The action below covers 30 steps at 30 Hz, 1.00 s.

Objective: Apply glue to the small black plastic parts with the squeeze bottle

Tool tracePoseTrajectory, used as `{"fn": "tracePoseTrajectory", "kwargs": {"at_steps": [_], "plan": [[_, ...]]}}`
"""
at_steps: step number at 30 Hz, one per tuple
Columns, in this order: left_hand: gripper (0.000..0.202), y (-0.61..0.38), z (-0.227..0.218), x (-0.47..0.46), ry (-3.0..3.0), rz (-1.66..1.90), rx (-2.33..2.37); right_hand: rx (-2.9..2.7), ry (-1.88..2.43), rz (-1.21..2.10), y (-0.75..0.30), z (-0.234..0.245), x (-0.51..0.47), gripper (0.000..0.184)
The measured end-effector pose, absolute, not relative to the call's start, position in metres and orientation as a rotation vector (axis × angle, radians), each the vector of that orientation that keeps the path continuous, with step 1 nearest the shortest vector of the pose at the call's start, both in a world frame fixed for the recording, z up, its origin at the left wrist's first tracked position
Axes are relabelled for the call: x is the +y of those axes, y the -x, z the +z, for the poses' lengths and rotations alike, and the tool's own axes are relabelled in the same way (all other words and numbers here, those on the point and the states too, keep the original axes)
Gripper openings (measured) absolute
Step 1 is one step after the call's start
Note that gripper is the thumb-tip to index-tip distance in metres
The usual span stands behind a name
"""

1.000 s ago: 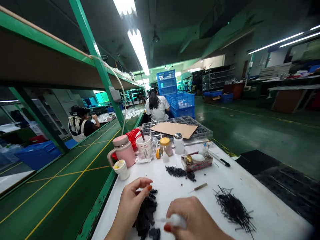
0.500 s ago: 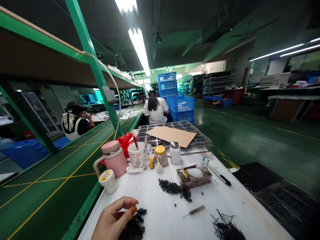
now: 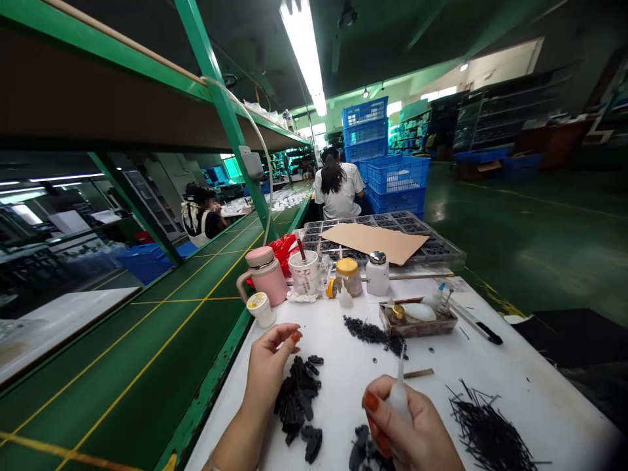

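My right hand (image 3: 417,425) is closed around a small white squeeze bottle (image 3: 400,396) with a thin nozzle pointing up. My left hand (image 3: 275,350) has thumb and fingertips together in a pinch; whatever may be between them is too small to make out. Just right of that hand lies a pile of black plastic parts (image 3: 297,399). More black parts (image 3: 360,448) sit beside and partly behind my right hand. A thin tool with a flat handle (image 3: 419,373) rests beyond the bottle, partly hidden by it. Farther off is a heap of small black rings (image 3: 370,331).
On the white table (image 3: 343,386) are black pins (image 3: 490,425) at right, a small box of bottles (image 3: 417,320), a cutter knife (image 3: 478,324), a pink mug (image 3: 267,275), a white tub (image 3: 261,309) and jars. Cardboard (image 3: 375,241) covers compartment trays. A co-worker (image 3: 338,186) sits ahead.
My right hand has come into view with the squeeze bottle. The view has swung left and down, so things appear farther right. My left hand stays pinched near the black parts.
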<state>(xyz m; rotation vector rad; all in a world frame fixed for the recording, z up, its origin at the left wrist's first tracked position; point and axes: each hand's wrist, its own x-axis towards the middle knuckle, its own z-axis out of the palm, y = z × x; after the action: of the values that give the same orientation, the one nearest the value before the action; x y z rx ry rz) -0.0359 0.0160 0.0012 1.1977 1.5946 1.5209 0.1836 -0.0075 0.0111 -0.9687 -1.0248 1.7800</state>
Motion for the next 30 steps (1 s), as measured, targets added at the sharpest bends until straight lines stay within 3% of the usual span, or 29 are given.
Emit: {"fn": "tracePoseTrajectory", "kwargs": {"at_steps": [4,12,16,22,30], "plan": [[0.039,0.037,0.028,0.058,-1.326,1.647,1.592,-1.134,0.961,1.668,-0.183,0.015,-0.011,0.041],[0.057,0.059,0.095,0.199,-1.847,1.573,2.037,-1.355,1.001,1.595,-0.183,0.015,-0.007,0.041],[0.061,0.060,0.092,0.214,-2.177,1.302,2.169,-1.326,1.023,1.619,-0.184,0.019,-0.006,0.041],[0.045,0.062,0.087,0.203,-2.511,0.790,2.178,-1.342,1.062,1.649,-0.185,0.028,-0.008,0.037],[0.059,0.069,0.099,0.201,-2.612,0.486,2.160,-1.409,1.035,1.566,-0.187,0.024,-0.008,0.032]]}}
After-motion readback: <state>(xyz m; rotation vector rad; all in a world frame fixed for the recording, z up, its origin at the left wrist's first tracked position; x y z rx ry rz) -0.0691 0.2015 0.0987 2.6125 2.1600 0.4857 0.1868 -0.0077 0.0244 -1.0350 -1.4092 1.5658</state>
